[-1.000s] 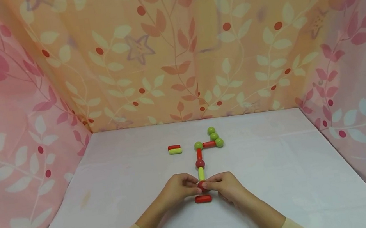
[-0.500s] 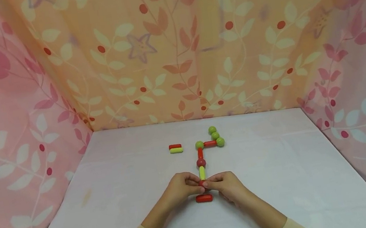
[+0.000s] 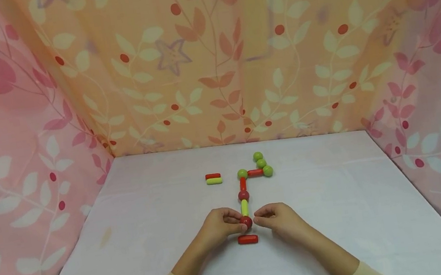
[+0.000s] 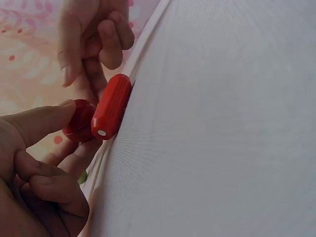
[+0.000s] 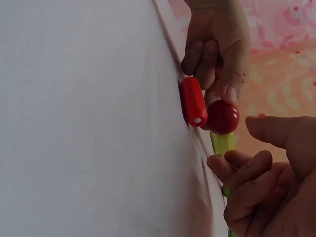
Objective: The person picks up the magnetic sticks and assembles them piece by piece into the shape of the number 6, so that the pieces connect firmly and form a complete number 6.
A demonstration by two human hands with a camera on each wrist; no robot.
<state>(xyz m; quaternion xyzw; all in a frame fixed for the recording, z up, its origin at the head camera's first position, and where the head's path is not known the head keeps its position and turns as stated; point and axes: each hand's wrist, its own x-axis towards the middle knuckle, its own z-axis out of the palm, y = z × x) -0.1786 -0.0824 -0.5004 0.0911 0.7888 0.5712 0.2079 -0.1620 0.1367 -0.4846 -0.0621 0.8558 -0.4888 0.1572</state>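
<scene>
A chain of balls and rods lies on the white table. At its near end, my left hand point(image 3: 216, 226) pinches a dark red ball point(image 3: 246, 222) between thumb and fingers. A yellow-green rod point(image 3: 245, 208) runs from that ball to a second red ball point(image 3: 244, 195). My right hand point(image 3: 283, 219) is just right of the held ball, apart from it. In the right wrist view, a gap shows between its thumb point(image 5: 271, 129) and fingers, with nothing held. A loose red rod point(image 3: 247, 239) lies crosswise just nearer than the held ball; its end has a pale round spot.
Beyond the second ball, a red rod point(image 3: 242, 184) leads to a green ball point(image 3: 242, 173). Another red rod point(image 3: 255, 173) continues right to several touching green balls point(image 3: 261, 163). Left of these lie a red rod point(image 3: 212, 175) and a yellow-green rod point(image 3: 214, 181) side by side. Patterned cloth point(image 3: 209, 63) surrounds the table.
My right hand has let go of the near red ball and moved slightly right. The left hand keeps its pinch on the ball. The view has shifted a little.
</scene>
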